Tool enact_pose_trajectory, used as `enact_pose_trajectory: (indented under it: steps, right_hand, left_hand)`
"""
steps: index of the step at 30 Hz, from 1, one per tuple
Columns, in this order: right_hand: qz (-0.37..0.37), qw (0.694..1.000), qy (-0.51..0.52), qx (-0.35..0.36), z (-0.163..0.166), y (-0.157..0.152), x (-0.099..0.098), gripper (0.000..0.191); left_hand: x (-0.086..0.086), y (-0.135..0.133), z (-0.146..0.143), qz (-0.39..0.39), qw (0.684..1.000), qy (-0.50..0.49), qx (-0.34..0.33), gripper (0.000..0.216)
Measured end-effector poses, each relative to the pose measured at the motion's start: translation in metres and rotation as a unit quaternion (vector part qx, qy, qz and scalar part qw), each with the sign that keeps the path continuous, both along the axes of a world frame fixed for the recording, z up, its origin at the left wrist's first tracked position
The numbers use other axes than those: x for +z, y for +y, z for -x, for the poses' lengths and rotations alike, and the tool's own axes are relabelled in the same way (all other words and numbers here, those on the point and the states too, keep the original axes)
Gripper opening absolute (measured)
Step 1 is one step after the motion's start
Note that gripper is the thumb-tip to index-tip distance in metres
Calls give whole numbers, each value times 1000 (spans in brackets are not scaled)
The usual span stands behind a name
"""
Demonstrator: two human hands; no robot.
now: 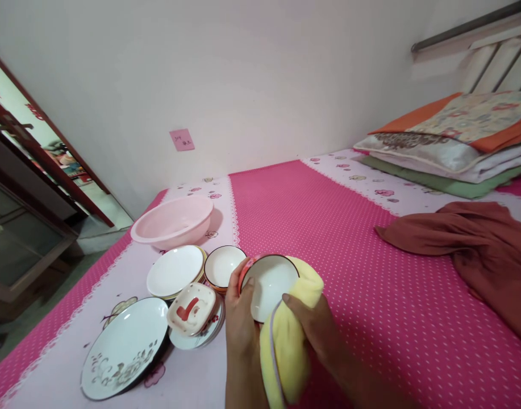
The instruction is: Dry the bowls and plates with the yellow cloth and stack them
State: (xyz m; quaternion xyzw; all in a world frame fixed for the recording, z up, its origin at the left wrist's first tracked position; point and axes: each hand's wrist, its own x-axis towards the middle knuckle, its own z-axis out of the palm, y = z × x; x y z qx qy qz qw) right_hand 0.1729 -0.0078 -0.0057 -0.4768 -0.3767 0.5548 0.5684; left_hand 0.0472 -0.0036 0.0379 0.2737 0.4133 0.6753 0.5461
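Yellow cloth (286, 353): gripped by right hand (315, 325) at rim of held bowl (271, 281).
Held bowl: clasped in left hand (241, 318), seemingly for steadiness.
Plates (175, 270): stacked left of held bowl, presumably saving space.

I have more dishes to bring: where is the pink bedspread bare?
The dotted pink stretch between the basin and the reddish-brown cloth is bare back to the wall; so is the patch between the right hand and that cloth. Left of the left hand is crowded: stacked plates, flowered plate, square dish and resting bowl.
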Motion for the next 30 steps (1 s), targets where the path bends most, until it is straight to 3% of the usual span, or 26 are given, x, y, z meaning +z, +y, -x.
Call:
enact_pose_trajectory:
  steps: [3,5,9,16,23,26,30]
  right_hand:
    - [-13,999,41,14,0,-2,6,54]
    - [-12,998,38,38,-7,0,11,51]
    - [-30,996,-52,72,-26,6,17,34]
    - [-63,986,-125,89,-42,7,28,28]
    - [-102,978,-162,83,-55,11,34,19]
    - [-92,978,-173,69,-61,14,35,28]
    - [-19,991,-114,-62,-75,24,32,47]
  left_hand:
    - [1,0,-9,10,998,-59,15,72]
    - [0,0,-6,14,997,-70,-19,72]
    - [-5,-1,8,6,992,-62,-108,68]
    - [-10,-3,5,26,988,-83,-127,62]
    - [-12,-4,6,12,978,-88,-190,53]
    - [-12,-4,4,11,980,-102,-169,51]
    - [-10,0,1,21,986,-149,-70,47]
